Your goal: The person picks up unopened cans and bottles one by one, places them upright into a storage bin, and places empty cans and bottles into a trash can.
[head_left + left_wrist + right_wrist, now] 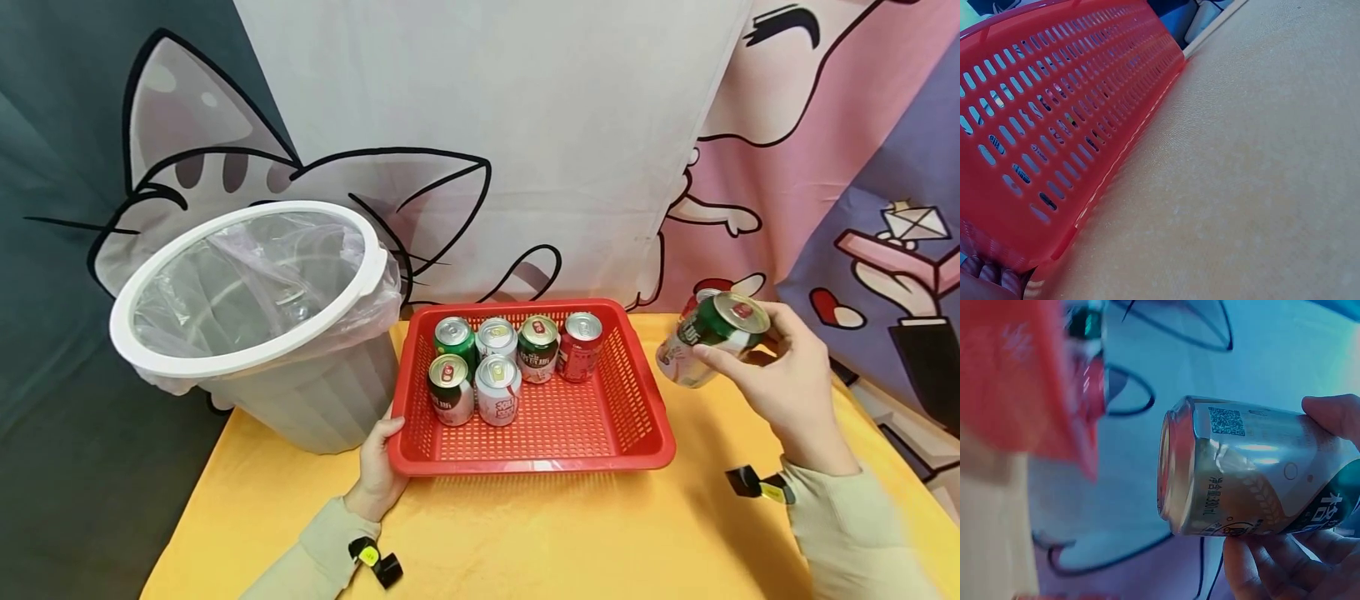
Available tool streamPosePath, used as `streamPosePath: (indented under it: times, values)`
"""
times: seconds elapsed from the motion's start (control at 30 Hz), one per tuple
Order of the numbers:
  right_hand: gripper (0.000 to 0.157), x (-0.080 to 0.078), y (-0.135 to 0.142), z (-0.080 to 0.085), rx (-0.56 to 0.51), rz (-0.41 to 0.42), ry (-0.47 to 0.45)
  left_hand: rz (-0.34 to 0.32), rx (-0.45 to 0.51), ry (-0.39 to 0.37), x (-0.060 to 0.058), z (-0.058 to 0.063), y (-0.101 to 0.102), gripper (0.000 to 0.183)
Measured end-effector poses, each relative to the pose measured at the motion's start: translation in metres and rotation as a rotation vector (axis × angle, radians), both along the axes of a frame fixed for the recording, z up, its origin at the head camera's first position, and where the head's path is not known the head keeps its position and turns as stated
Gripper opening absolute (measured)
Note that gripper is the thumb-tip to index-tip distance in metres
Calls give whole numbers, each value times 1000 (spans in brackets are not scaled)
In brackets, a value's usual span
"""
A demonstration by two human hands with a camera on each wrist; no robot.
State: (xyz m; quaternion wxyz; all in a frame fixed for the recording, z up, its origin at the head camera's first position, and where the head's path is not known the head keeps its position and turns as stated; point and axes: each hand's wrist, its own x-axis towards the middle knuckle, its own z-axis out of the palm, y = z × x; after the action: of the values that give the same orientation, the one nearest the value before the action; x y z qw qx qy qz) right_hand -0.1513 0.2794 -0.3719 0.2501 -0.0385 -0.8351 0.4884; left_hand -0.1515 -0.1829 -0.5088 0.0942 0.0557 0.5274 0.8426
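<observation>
A green-and-white drink can with a gold lid is in my right hand, tilted in the air to the right of the red basket. In the right wrist view, the thumb and fingers grip the can from opposite sides. Part of a red can shows behind it; the rest is hidden. My left hand holds the basket's front left corner, fingers tucked low against it. Upright in the basket's left and back stand several cans, including a white can and a red can.
Left of the basket stands a grey bin with a white rim and a clear plastic liner. A yellow cloth covers the table. Behind it hangs a printed cartoon curtain.
</observation>
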Motion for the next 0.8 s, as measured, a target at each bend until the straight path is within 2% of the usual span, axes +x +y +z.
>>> streamPosePath:
  times: [0.1, 0.27, 0.5, 0.7, 0.8]
  values:
    - [62, -1, -18, 5, -7, 45, 31, -4, 7, 2, 0, 0, -1, 64]
    - [63, -4, -44, 8, 35, 114, 30, -23, 22, 13, 0, 0, -1, 67]
    - [64, -15, -73, 9, 134, 230, 51, -18, 13, 5, -1, -1, 1, 67]
    - [61, -28, -88, 9, 251, 329, 19, -19, 17, 10, -1, 0, 2, 66]
    - [60, -37, -94, 8, 289, 351, 1, -16, 23, 11, -1, 1, 1, 65]
